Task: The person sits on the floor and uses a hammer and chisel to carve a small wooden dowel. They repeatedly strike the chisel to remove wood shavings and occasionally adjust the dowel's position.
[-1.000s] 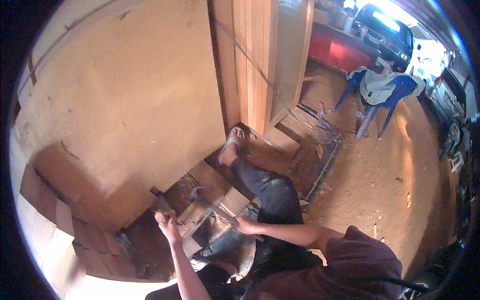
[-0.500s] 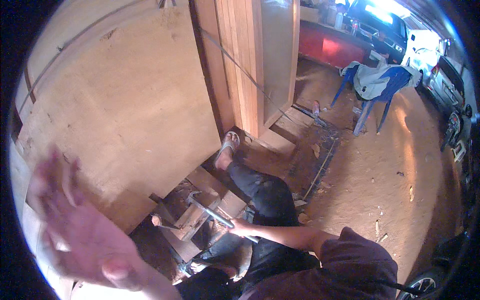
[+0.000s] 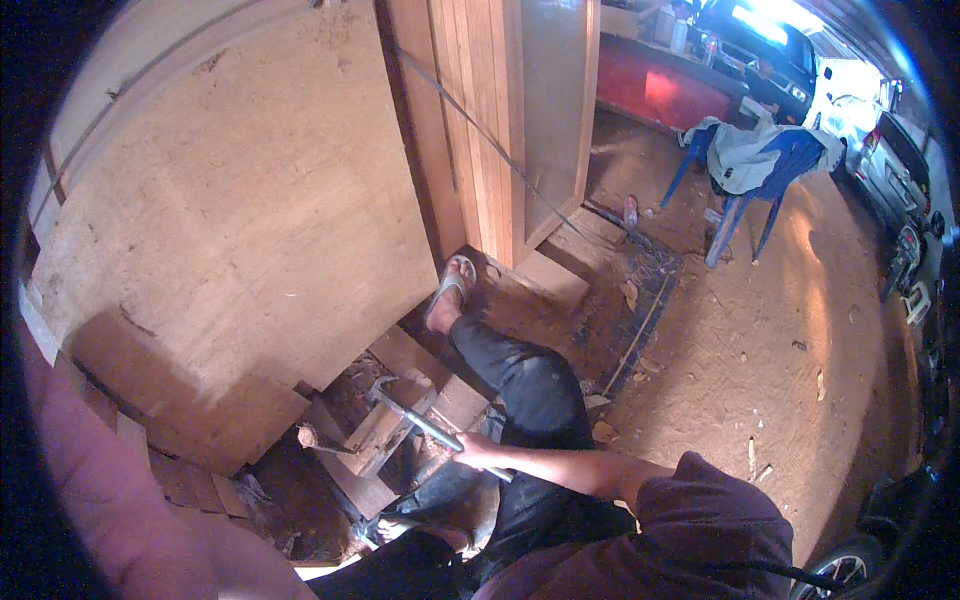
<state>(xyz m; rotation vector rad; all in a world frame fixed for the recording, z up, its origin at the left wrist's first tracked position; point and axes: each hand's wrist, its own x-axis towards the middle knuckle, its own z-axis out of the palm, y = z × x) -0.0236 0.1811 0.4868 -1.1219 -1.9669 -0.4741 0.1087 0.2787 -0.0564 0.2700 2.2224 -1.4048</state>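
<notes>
My right hand (image 3: 482, 452) is closed round the handle of a claw hammer (image 3: 425, 424), between my legs. The hammer's head lies to the left, over a wooden block (image 3: 385, 433), and the far end of the handle sticks out behind my hand. At the left rim, a large blurred part of my left arm or hand (image 3: 110, 500) is close to the view; its fingers do not show. Near the block's left end is a small rounded piece with a reddish-brown face (image 3: 307, 436).
A big plywood sheet (image 3: 240, 220) fills the left, with wooden frames (image 3: 480, 130) standing beyond my sandalled foot (image 3: 453, 288). Wood offcuts (image 3: 190, 485) lie at lower left. A blue plastic chair (image 3: 775, 185) draped with cloth stands on the dirt floor, near parked vehicles (image 3: 895, 165).
My left hand, raised with its fingers apart before, has moved toward the left rim, uncovering the offcuts and the plywood's lower edge. My right hand and the hammer have barely moved.
</notes>
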